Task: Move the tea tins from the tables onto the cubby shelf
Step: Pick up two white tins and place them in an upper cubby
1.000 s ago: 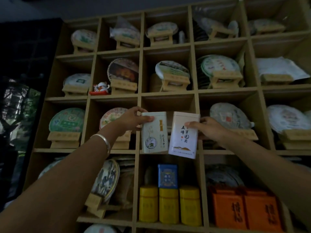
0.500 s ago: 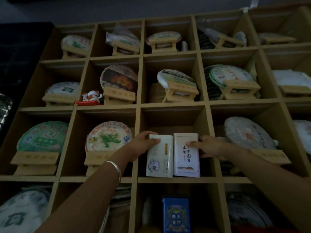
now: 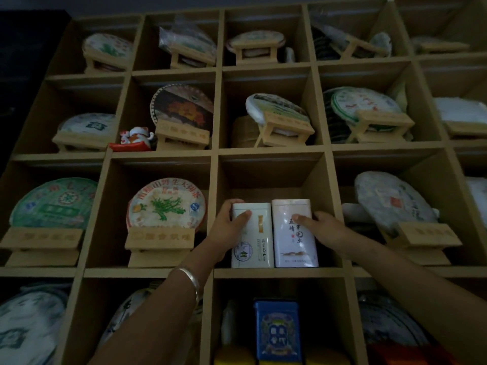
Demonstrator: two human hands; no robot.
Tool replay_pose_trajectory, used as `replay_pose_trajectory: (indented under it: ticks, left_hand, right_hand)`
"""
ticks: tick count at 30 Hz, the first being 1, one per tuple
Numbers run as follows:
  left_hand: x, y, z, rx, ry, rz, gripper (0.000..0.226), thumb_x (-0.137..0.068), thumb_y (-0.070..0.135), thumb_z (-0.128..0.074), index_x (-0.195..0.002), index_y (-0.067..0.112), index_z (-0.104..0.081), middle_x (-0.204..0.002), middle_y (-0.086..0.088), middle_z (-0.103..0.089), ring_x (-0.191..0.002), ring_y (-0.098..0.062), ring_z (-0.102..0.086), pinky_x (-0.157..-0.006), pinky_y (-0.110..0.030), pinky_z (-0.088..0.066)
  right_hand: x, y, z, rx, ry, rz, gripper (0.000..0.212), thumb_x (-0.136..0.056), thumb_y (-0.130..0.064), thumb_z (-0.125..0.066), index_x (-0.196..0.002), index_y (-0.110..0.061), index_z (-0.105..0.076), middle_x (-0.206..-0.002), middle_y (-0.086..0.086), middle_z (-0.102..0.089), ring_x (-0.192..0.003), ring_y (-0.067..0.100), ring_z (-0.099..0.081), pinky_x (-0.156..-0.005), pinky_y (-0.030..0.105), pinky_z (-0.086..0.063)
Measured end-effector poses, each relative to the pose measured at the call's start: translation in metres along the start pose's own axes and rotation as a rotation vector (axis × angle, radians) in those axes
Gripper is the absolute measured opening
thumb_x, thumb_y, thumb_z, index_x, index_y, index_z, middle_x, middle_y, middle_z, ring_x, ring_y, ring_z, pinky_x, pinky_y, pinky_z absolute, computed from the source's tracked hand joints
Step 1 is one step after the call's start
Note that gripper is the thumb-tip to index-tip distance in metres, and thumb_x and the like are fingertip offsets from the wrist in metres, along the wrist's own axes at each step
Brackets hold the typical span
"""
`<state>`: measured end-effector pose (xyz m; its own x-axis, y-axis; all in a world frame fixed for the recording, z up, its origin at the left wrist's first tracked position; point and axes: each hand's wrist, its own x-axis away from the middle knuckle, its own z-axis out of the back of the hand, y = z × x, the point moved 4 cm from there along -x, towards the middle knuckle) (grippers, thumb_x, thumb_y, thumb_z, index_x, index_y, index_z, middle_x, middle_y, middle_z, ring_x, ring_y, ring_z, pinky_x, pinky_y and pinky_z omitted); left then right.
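You see two white tea tins (image 3: 251, 234) (image 3: 294, 233) upright in one middle cubby of the cubby shelf (image 3: 214, 209). One blue tin (image 3: 277, 331) stands in the cubby below, above three yellow tins (image 3: 234, 357) at the bottom edge. One cat figurine (image 3: 134, 137) sits in the second row. Two hands (image 3: 226, 233) (image 3: 326, 229) reach in.

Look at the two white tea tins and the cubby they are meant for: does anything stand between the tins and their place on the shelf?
Nothing visible does. Both white tea tins already stand upright, side by side on the floor of the middle cubby, which holds nothing else. The left hand and right hand rest directly on them.
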<state>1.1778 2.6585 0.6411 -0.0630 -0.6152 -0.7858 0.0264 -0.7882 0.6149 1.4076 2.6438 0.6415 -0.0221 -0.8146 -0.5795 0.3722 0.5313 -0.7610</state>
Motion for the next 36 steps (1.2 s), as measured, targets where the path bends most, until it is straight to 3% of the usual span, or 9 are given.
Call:
replay_pose_trajectory:
  ticks: [5,8,11,13,16,20,25,30,36]
  left_hand:
    - [0.006,-0.010,-0.003,0.059,0.104,0.100,0.057,-0.086,0.034,-0.067,-0.133,0.027,-0.035,-0.111,-0.007,-0.065,-0.083,-0.016,-0.071,-0.057,-0.024,-0.057]
    - [0.016,-0.018,-0.004,0.037,0.121,0.215,0.074,-0.078,0.046,-0.073,-0.136,0.017,-0.037,-0.103,-0.002,-0.067,-0.079,-0.012,-0.071,-0.051,-0.021,-0.054]
    - [0.024,-0.020,-0.003,-0.023,0.122,0.237,0.070,-0.078,0.041,-0.074,-0.133,0.014,-0.042,-0.104,0.001,-0.065,-0.078,-0.008,-0.067,-0.045,-0.014,-0.049]
    - [0.032,-0.021,-0.001,-0.076,0.079,0.252,0.067,-0.080,0.031,-0.074,-0.134,0.009,-0.042,-0.110,-0.003,-0.064,-0.085,-0.009,-0.065,-0.052,-0.016,-0.051]
    - [0.045,-0.021,0.000,-0.251,0.031,0.250,0.061,-0.081,0.022,-0.074,-0.130,0.005,-0.042,-0.118,-0.007,-0.062,-0.100,-0.019,-0.063,-0.075,-0.027,-0.053]
    - [0.053,-0.017,0.000,-0.440,0.040,0.157,0.060,-0.081,0.020,-0.075,-0.130,0.006,-0.044,-0.131,-0.012,-0.057,-0.116,-0.026,-0.056,-0.095,-0.036,-0.048]
    - [0.052,-0.021,0.003,-0.453,0.031,0.133,0.061,-0.078,0.025,-0.077,-0.129,0.010,-0.047,-0.129,-0.008,-0.059,-0.113,-0.022,-0.058,-0.093,-0.035,-0.051]
    - [0.051,-0.022,0.006,-0.467,0.022,0.126,0.055,-0.077,0.028,-0.078,-0.123,0.015,-0.050,-0.126,-0.004,-0.060,-0.099,-0.012,-0.056,-0.074,-0.021,-0.049]
    - [0.050,-0.021,0.009,-0.483,-0.015,0.142,0.054,-0.078,0.027,-0.077,-0.124,0.016,-0.050,-0.126,-0.004,-0.061,-0.104,-0.015,-0.059,-0.081,-0.025,-0.051]
  right_hand:
    - [0.012,0.002,-0.007,-0.036,0.080,0.044,0.032,-0.090,-0.039,-0.058,-0.108,-0.013,-0.054,-0.092,0.005,-0.071,-0.077,0.016,-0.069,-0.059,0.027,-0.051]
    - [0.018,0.008,-0.013,-0.040,0.057,0.009,0.033,-0.089,-0.042,-0.059,-0.105,-0.013,-0.055,-0.091,0.004,-0.071,-0.076,0.015,-0.069,-0.060,0.026,-0.051]
    - [0.026,0.019,-0.013,0.022,0.034,0.014,0.032,-0.088,-0.044,-0.060,-0.105,-0.018,-0.056,-0.103,0.004,-0.070,-0.085,0.014,-0.068,-0.072,0.030,-0.054]
    - [0.032,0.025,-0.012,0.134,0.032,0.037,0.040,-0.087,-0.043,-0.062,-0.116,-0.015,-0.053,-0.114,0.003,-0.066,-0.093,0.014,-0.065,-0.079,0.031,-0.053]
    - [0.040,0.030,-0.008,0.328,0.068,0.063,0.050,-0.085,-0.039,-0.067,-0.122,-0.014,-0.047,-0.121,0.003,-0.060,-0.091,0.009,-0.057,-0.062,0.018,-0.043]
    - [0.043,0.031,-0.009,0.414,0.071,0.091,0.047,-0.084,-0.037,-0.068,-0.122,-0.014,-0.050,-0.126,0.004,-0.060,-0.099,0.014,-0.057,-0.059,0.014,-0.039]
    - [0.039,0.035,-0.008,0.363,0.069,0.101,0.040,-0.083,-0.035,-0.070,-0.116,-0.019,-0.054,-0.123,0.002,-0.063,-0.091,0.007,-0.055,-0.059,0.013,-0.040]
    - [0.040,0.037,-0.005,0.361,0.062,0.114,0.039,-0.081,-0.038,-0.071,-0.112,-0.021,-0.056,-0.120,0.000,-0.064,-0.086,0.004,-0.057,-0.059,0.014,-0.041]
    - [0.045,0.037,-0.004,0.327,0.021,0.128,0.042,-0.079,-0.033,-0.074,-0.116,-0.019,-0.057,-0.120,0.000,-0.065,-0.096,0.008,-0.061,-0.067,0.016,-0.047]
